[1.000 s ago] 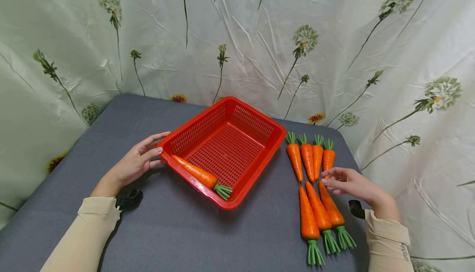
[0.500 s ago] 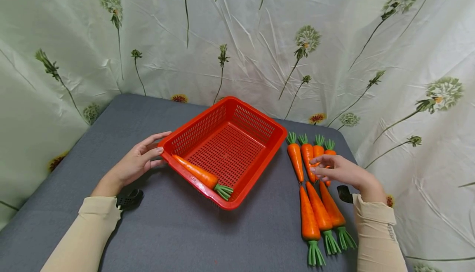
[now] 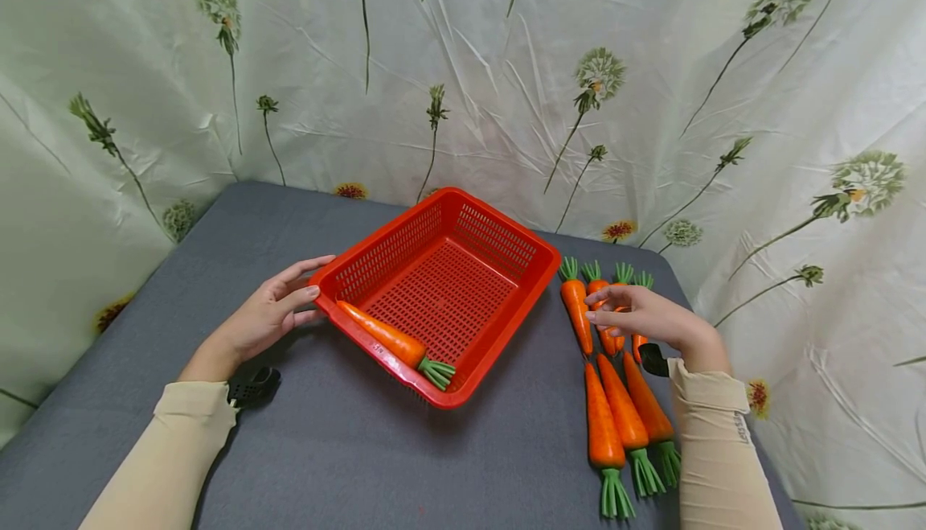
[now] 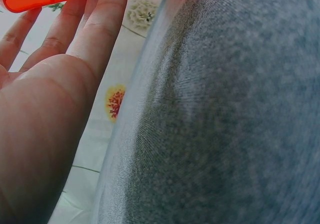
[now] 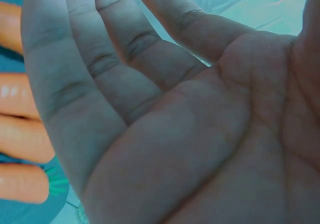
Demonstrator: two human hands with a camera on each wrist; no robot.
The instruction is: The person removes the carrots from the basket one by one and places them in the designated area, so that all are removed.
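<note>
At the left corner of a red plastic basket (image 3: 499, 353), my left hand (image 3: 264, 317) holds the rim, thumb on the edge and fingers along the outside. The left wrist view shows those fingers (image 4: 100, 29) reaching up to the basket's rim. One orange carrot (image 3: 391, 343) with a green top lies inside along the near wall. My right hand (image 3: 654, 319) hovers above the far row of carrots, its fingers loosely bent and holding nothing. Its fingertips are beside the leftmost far carrot (image 3: 576, 305); the hand partly hides the others in that row.
Several carrots lie in two rows on the grey cloth-covered table (image 3: 506, 466). The nearer row, including a large carrot (image 3: 603, 425), points its green tops toward me. A flower-printed curtain (image 3: 499, 71) hangs behind the table and along its sides.
My right hand has moved left and farther away, from the rightmost carrots to beside the leftmost far one. The left hand and basket have stayed in place.
</note>
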